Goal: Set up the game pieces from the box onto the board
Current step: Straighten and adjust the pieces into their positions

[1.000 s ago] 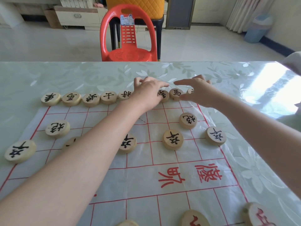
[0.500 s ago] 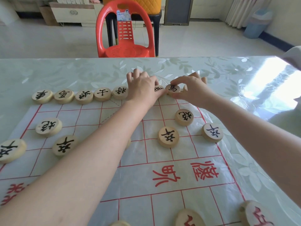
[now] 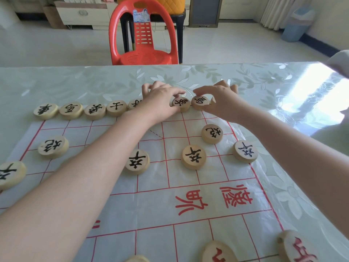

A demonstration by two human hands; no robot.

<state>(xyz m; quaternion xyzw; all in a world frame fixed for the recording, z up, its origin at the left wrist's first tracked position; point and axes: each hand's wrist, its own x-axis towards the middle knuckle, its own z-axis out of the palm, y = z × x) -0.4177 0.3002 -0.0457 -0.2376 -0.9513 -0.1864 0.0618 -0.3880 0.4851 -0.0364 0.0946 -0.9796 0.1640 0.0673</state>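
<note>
— Any change on the board (image 3: 188, 195)?
— Both hands were flat a second ago and have since curled. The left hand (image 3: 160, 100) pinches a disc (image 3: 181, 103), and the right hand (image 3: 221, 103) pinches the next disc (image 3: 200, 101) rightward. Both discs sit in the far row (image 3: 116, 107). Judged: row nearly straightened.

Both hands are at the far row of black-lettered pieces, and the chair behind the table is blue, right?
No: the chair is red, as the head view shows. Both hands, left and right, are at the far row of black-lettered pieces.
</note>
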